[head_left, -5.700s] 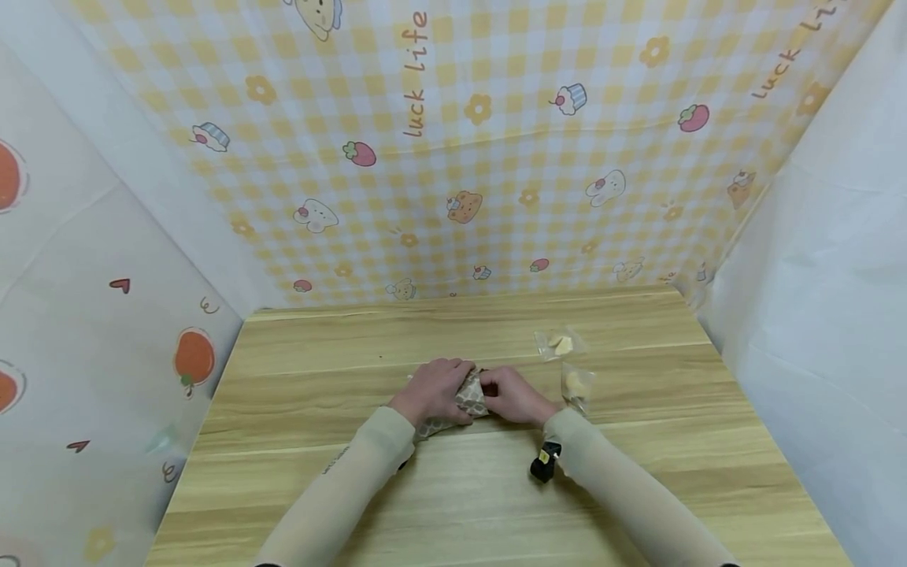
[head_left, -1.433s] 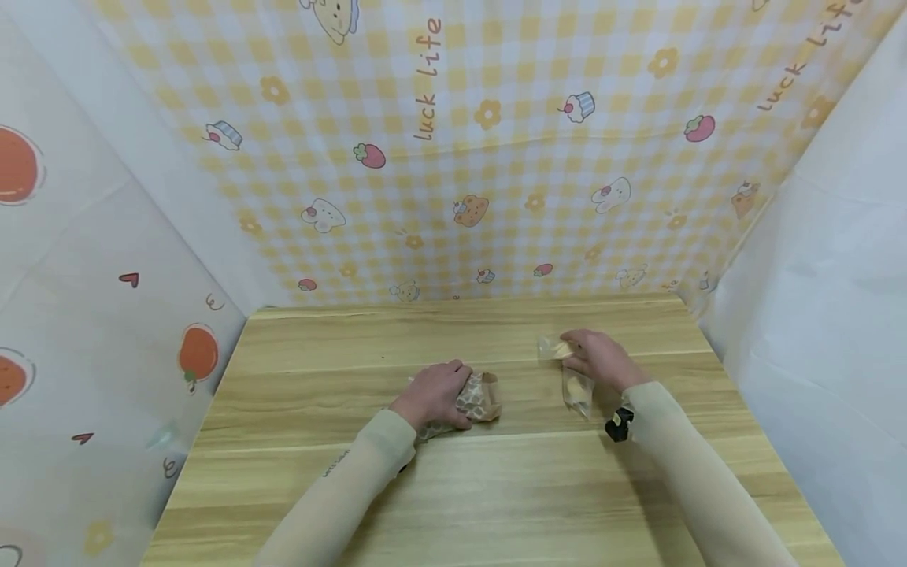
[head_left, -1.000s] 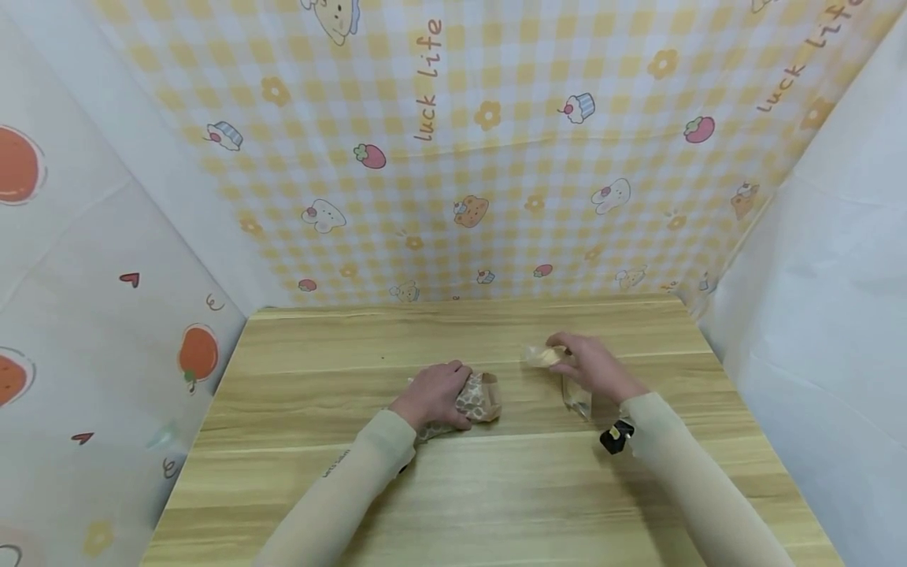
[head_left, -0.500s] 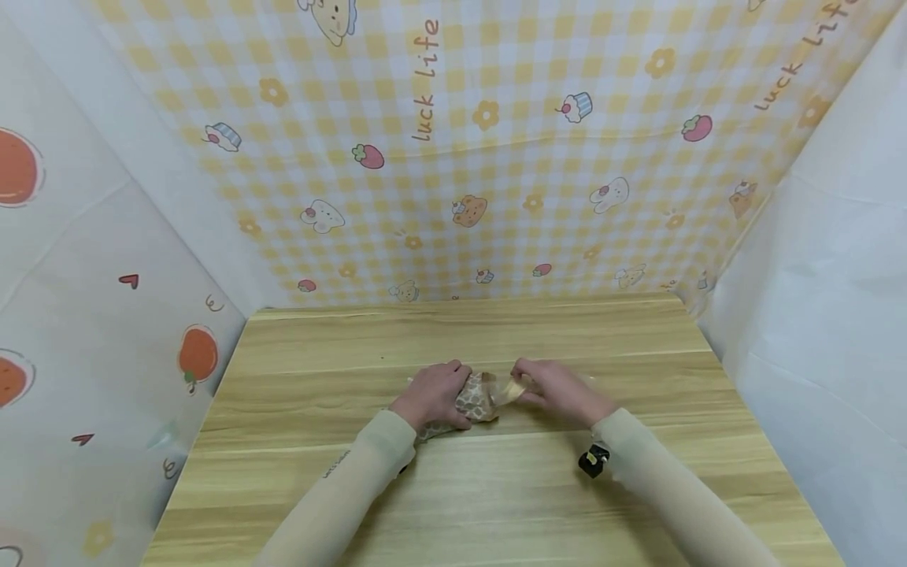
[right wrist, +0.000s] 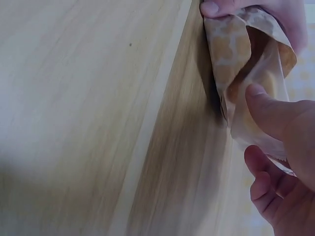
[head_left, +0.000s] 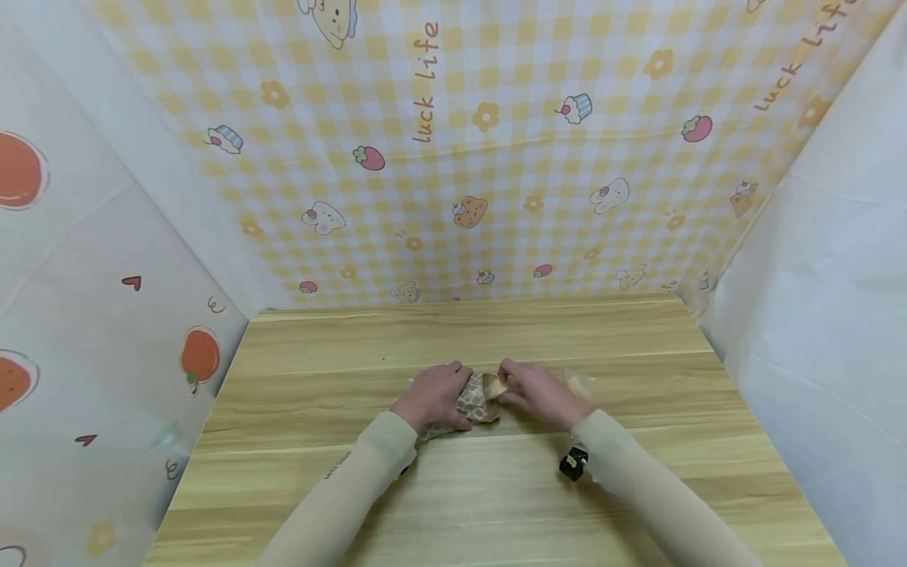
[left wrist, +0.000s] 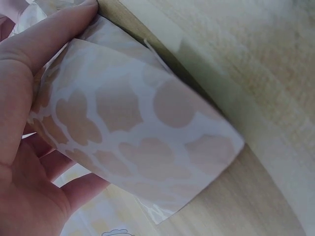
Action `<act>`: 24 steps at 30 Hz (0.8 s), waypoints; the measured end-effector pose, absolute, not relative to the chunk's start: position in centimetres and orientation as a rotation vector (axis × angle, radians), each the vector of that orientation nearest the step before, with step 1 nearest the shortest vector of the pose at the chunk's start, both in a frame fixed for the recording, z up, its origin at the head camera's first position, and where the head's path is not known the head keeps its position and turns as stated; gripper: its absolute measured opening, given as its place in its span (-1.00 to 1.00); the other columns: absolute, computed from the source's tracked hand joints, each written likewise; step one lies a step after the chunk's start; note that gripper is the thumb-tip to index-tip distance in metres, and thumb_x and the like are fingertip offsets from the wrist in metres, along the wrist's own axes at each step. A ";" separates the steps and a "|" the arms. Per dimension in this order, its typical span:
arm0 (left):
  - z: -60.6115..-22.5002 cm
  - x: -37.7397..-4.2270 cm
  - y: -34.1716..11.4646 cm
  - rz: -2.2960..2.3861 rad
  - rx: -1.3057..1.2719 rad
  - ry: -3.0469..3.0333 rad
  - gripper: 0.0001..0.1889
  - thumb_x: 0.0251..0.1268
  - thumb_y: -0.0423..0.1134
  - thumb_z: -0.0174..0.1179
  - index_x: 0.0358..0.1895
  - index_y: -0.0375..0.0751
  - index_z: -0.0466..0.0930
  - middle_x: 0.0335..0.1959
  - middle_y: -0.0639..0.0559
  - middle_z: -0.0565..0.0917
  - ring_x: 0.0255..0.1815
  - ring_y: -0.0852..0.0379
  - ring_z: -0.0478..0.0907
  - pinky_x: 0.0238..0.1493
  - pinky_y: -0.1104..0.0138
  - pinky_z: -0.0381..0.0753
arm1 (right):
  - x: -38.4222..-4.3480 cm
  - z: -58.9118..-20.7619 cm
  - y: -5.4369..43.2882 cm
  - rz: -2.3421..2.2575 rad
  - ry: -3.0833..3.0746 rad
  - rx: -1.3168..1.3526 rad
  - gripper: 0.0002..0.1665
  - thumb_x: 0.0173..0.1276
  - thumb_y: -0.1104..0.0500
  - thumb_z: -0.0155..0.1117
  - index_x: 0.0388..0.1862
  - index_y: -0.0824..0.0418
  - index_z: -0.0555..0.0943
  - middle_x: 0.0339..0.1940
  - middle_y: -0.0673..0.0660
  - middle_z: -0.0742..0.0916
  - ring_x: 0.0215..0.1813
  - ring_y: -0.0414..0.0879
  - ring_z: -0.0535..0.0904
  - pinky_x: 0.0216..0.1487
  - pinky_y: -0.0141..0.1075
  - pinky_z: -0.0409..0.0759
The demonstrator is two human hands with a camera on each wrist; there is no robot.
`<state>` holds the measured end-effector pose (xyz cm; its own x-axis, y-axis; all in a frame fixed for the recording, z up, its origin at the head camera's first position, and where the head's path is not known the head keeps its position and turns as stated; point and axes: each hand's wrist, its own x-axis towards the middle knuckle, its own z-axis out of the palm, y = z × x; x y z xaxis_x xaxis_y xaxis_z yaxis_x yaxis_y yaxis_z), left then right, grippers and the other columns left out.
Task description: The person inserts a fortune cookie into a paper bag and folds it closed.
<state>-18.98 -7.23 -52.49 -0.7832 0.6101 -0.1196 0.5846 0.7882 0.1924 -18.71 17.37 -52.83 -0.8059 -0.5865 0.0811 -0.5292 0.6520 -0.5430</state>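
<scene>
A brown paper bag (head_left: 473,400) with a pale patch pattern lies on its side on the table, its mouth facing right. My left hand (head_left: 434,396) grips the bag from above; in the left wrist view the thumb and fingers wrap around the patterned paper (left wrist: 142,128). At the mouth, my right hand (head_left: 542,391) pinches a clear packet with a pale yellow cookie (right wrist: 263,98) inside. The right wrist view shows the packet's front end within the bag opening, the thumb lying along its near side. The bag's far interior is hidden.
Another clear packet (head_left: 581,383) with a pale yellow piece lies on the wood-grain table (head_left: 340,339), just behind the right wrist. A yellow checked cloth (head_left: 489,173) hangs behind the table, with pale sheets on both sides.
My right hand reached the farther packet, picked it up and carried it left and toward me into the bag's mouth. The left hand has kept its grip on the bag.
</scene>
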 end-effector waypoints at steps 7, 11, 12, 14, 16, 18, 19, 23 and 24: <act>-52.6 -19.0 -7.2 0.210 0.941 2.804 -0.10 -0.09 0.27 0.62 0.29 -0.15 0.54 -0.01 0.02 0.61 -0.05 0.04 0.62 0.06 0.14 0.67 | -18.7 -53.3 16.4 -0.990 2.738 -0.817 -0.70 0.37 0.10 0.53 -0.17 0.08 0.52 -0.46 -0.08 0.62 -0.52 -0.29 0.36 -0.52 -0.40 0.42; -52.6 -19.1 -7.2 0.225 0.946 2.798 -0.09 -0.08 0.26 0.63 0.30 -0.17 0.53 -0.01 0.01 0.62 -0.05 0.04 0.62 0.05 0.14 0.67 | -18.6 -53.5 15.8 -1.032 2.761 -0.778 -0.70 0.35 0.11 0.56 -0.23 0.10 0.54 -0.45 -0.08 0.60 -0.49 -0.27 0.41 -0.49 -0.39 0.47; -52.6 -19.1 -7.2 0.227 0.947 2.797 -0.09 -0.08 0.26 0.63 0.31 -0.17 0.53 -0.01 0.01 0.61 -0.05 0.04 0.62 0.06 0.14 0.67 | -18.6 -53.6 15.8 -1.031 2.776 -0.779 -0.71 0.34 0.11 0.56 -0.25 0.09 0.55 -0.45 -0.08 0.60 -0.48 -0.28 0.42 -0.48 -0.39 0.48; -52.7 -19.2 -7.2 0.227 0.946 2.795 -0.08 -0.08 0.26 0.63 0.32 -0.18 0.52 0.00 0.01 0.61 -0.04 0.04 0.62 0.07 0.15 0.67 | -18.4 -53.7 15.6 -1.034 2.801 -0.800 -0.71 0.33 0.14 0.57 -0.27 0.11 0.55 -0.43 -0.07 0.59 -0.45 -0.27 0.44 -0.46 -0.39 0.50; -52.8 -19.2 -7.2 0.226 0.946 2.795 -0.08 -0.09 0.26 0.64 0.32 -0.18 0.52 0.00 0.01 0.61 -0.03 0.04 0.62 0.08 0.15 0.67 | -18.3 -53.8 15.5 -1.035 2.824 -0.835 -0.72 0.32 0.18 0.57 -0.28 0.13 0.56 -0.41 -0.06 0.60 -0.43 -0.27 0.46 -0.44 -0.39 0.51; -52.8 -19.2 -7.2 0.226 0.948 2.795 -0.08 -0.09 0.26 0.64 0.31 -0.18 0.52 0.00 0.01 0.61 -0.04 0.04 0.62 0.08 0.15 0.67 | -18.3 -53.9 15.3 -1.037 2.840 -0.864 -0.73 0.31 0.21 0.57 -0.29 0.13 0.56 -0.39 -0.04 0.61 -0.40 -0.26 0.47 -0.42 -0.39 0.51; -52.8 -19.2 -7.2 0.228 0.949 2.796 -0.08 -0.10 0.26 0.64 0.30 -0.18 0.53 -0.01 0.01 0.61 -0.04 0.04 0.62 0.07 0.15 0.67 | -18.2 -53.9 15.2 -1.040 2.847 -0.876 -0.73 0.29 0.23 0.57 -0.29 0.14 0.57 -0.39 -0.03 0.62 -0.39 -0.25 0.47 -0.42 -0.39 0.52; -52.8 -19.3 -7.2 0.221 0.955 2.798 -0.10 -0.10 0.27 0.64 0.27 -0.17 0.54 -0.03 0.02 0.61 -0.07 0.06 0.61 0.04 0.16 0.68 | -18.2 -54.3 14.8 -1.063 2.873 -0.895 -0.74 0.22 0.31 0.53 -0.30 0.13 0.57 -0.38 -0.02 0.62 -0.38 -0.23 0.48 -0.40 -0.39 0.52; -52.8 -19.2 -7.2 0.218 0.957 2.799 -0.10 -0.10 0.27 0.64 0.27 -0.18 0.54 -0.04 0.02 0.61 -0.08 0.06 0.61 0.04 0.17 0.68 | -18.2 -54.4 14.7 -1.077 2.874 -0.888 -0.73 0.19 0.33 0.53 -0.31 0.13 0.57 -0.38 -0.02 0.62 -0.37 -0.23 0.48 -0.39 -0.39 0.52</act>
<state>-19.25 -7.16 -52.82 -0.7780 0.6170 -0.1182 0.5912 0.7828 0.1941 -18.21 14.66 -54.39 -0.8443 -0.4813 0.2354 -0.5175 0.6186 -0.5912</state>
